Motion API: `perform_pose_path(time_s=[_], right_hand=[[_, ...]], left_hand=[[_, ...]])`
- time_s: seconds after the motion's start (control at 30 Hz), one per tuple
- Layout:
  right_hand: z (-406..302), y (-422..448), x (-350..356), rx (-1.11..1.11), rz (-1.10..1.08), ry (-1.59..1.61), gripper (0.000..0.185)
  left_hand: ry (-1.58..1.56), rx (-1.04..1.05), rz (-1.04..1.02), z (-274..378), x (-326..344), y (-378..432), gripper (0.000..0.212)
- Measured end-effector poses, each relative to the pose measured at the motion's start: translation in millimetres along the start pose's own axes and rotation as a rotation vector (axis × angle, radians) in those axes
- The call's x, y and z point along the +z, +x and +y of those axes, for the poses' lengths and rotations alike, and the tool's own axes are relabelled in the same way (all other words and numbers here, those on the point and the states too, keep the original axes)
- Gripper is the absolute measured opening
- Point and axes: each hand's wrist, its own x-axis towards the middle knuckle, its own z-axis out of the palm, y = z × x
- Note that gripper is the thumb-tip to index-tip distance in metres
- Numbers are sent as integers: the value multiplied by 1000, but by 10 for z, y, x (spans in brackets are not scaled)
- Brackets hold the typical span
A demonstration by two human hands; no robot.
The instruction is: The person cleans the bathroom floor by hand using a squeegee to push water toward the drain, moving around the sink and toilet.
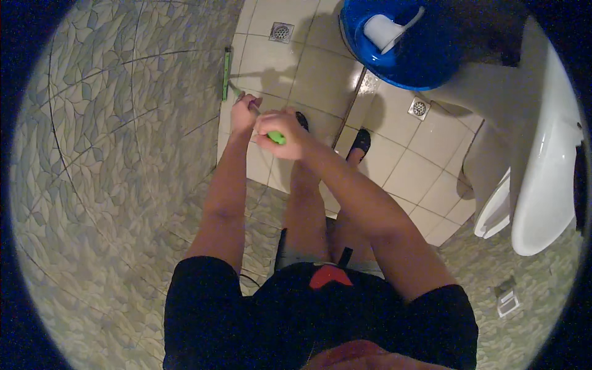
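Both hands grip the pole of a green squeegee. My left hand (245,113) is lower on the pole, nearer the head. My right hand (282,132) wraps the upper end, where the bright green grip (276,137) shows between the fingers. The narrow green squeegee head (226,74) lies lengthwise along the line where the floor meets the patterned wall on the left. Whether its blade presses on the wall or only on the floor, I cannot tell. Most of the pole is covered by my hands.
Beige floor tiles (319,78) carry a floor drain (281,32) ahead and another drain (419,108) on the right. A blue basin (402,86) holds a white dipper (381,31). A white washbasin (545,185) stands at right. The patterned tile wall (115,138) rises close on my left.
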Motion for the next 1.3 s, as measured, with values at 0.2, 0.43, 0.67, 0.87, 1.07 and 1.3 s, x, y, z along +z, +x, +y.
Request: perform_pose_path(time_s=[0.2,0.43,0.67,0.87,1.07,1.3], right_hand=[[141,87,106,-42,35,-93,15],[-79,-88,-732,-13,-63,-179,12],[-383,-48,-1002,119,-79,-134,15],[-461,-140,-1115,66,65,-184,12],[-554,-226,-1263,54,85,-240,12],[-757,-274,-1256,151,151,-192,15]], left_hand=[[-170,-94,276,-422,395,23,8],[-381,-120,252,690,707,74,10],[-415,-47,278,972,768,195,16],[-520,-127,244,1176,858,244,19],[-519,-80,126,1273,983,246,24],[-158,42,64,1523,725,188,15]])
